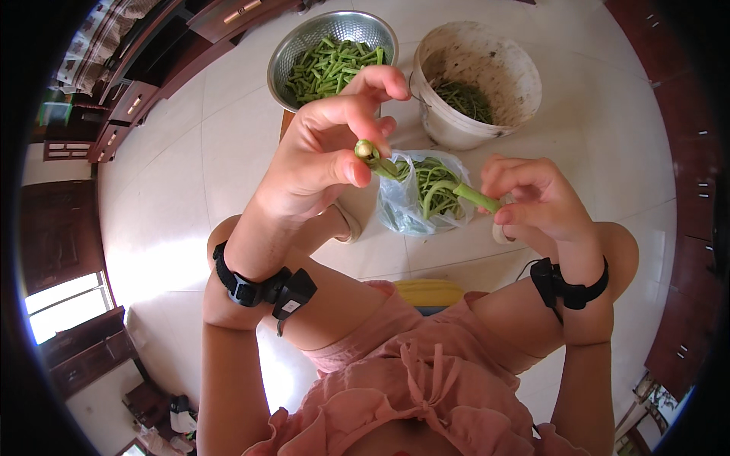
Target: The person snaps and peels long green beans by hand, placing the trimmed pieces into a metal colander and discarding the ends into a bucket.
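Floor is supporting bag of remaining beans; beyond bag, seemingly finished pieces are lying in bowl; left grip and right grip are pinching pods.

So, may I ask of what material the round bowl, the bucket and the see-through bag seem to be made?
Bowl: probably stainless steel, polished, because its silvery, patterned wall reflects the light.
Bucket: likely off-white plastic, rather dull, with dark stains inside.
Bag: thin plastic film, slightly glossy, as it is translucent and crumpled; the exact plastic cannot be told.
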The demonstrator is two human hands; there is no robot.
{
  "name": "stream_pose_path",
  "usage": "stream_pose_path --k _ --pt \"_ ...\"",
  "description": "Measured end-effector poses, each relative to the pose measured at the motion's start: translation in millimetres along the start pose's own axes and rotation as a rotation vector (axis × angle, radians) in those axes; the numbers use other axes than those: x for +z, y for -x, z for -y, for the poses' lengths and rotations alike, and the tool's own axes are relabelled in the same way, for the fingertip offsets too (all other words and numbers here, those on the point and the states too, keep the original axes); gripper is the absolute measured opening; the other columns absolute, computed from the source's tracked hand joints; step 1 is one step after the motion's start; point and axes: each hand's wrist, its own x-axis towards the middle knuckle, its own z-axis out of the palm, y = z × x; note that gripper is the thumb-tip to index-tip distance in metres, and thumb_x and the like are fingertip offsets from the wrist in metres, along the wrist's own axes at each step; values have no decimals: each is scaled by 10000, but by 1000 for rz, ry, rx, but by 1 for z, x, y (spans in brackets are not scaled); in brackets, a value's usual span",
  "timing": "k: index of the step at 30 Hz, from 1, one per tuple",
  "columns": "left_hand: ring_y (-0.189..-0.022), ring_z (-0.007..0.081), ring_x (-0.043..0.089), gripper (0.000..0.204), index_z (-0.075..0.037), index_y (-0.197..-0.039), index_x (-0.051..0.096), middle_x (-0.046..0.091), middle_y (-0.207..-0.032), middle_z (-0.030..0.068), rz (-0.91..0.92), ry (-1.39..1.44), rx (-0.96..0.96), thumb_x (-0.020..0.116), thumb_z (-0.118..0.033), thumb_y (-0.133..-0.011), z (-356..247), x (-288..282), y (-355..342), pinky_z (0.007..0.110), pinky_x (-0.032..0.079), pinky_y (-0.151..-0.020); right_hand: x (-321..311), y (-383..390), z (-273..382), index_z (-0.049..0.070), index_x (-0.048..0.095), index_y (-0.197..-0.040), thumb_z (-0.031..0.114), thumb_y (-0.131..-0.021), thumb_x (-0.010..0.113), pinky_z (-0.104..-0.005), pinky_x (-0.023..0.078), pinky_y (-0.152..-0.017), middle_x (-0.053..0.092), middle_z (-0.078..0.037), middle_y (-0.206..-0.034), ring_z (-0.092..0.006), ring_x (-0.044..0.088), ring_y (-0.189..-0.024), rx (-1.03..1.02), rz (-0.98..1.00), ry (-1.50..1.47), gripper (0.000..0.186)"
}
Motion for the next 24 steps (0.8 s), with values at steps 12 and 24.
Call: stream_pose_path --k 12,24 --pt "-1127 181 403 305 -100 -837 655 441 -1122 46 -16 -10 35 810 -333 -716 5 5 -6 284 380 -883 0 3 1 -3 686 -873 -1 -700 773 -280 407 -785 645 -69 -871 -159 549 -865 -123 66 69 193" --pt "-1116 152 516 402 -142 -1114 643 584 -1186 49 -372 -1712 128 769 -263 -753 -19 -102 -54 341 407 -910 18 0 6 16 705 -877 115 -735 771 -296 429 -767 667 -60 -841 -179 554 -828 -141 140 427 185"
